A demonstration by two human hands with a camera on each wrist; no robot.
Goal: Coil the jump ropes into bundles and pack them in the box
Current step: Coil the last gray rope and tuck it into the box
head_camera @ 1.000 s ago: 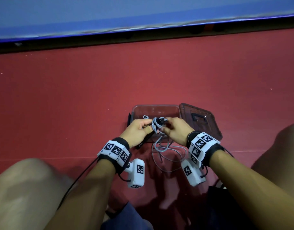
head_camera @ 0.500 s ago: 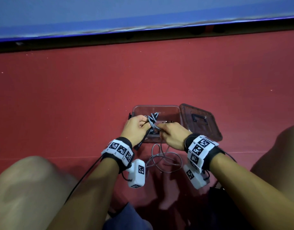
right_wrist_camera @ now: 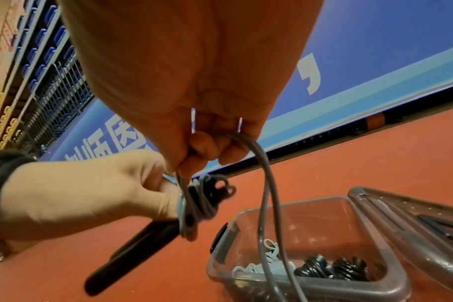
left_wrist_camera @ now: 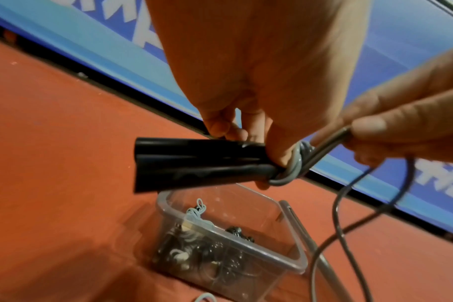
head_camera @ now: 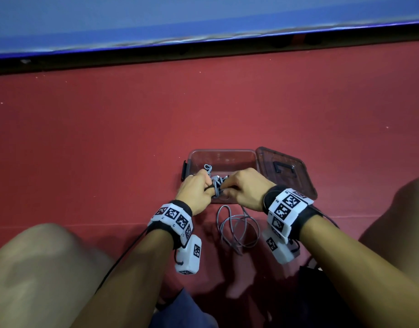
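My left hand (head_camera: 199, 189) grips the two black handles (left_wrist_camera: 194, 163) of a jump rope side by side, just above the near edge of the clear plastic box (head_camera: 221, 153). Several turns of grey rope (left_wrist_camera: 290, 163) are wound round the handles at my fingers. My right hand (head_camera: 241, 188) pinches the grey cord (right_wrist_camera: 261, 163) close to those turns. The loose cord (head_camera: 237, 230) hangs down and lies in loops on the red floor between my wrists. Inside the box (right_wrist_camera: 308, 286) lie bundled ropes (right_wrist_camera: 331, 267), dark and pale.
The box's lid (head_camera: 286, 171) lies open to the right of the box, hinged on it. A blue barrier (head_camera: 203, 20) with a black base runs along the far side of the red floor. My bare knees (head_camera: 38, 268) flank the work spot on both sides.
Both hands have shifted slightly and drawn closer together over the box. The right hand has carried the cord round the handles, and the loose loops on the floor have shrunk a little.
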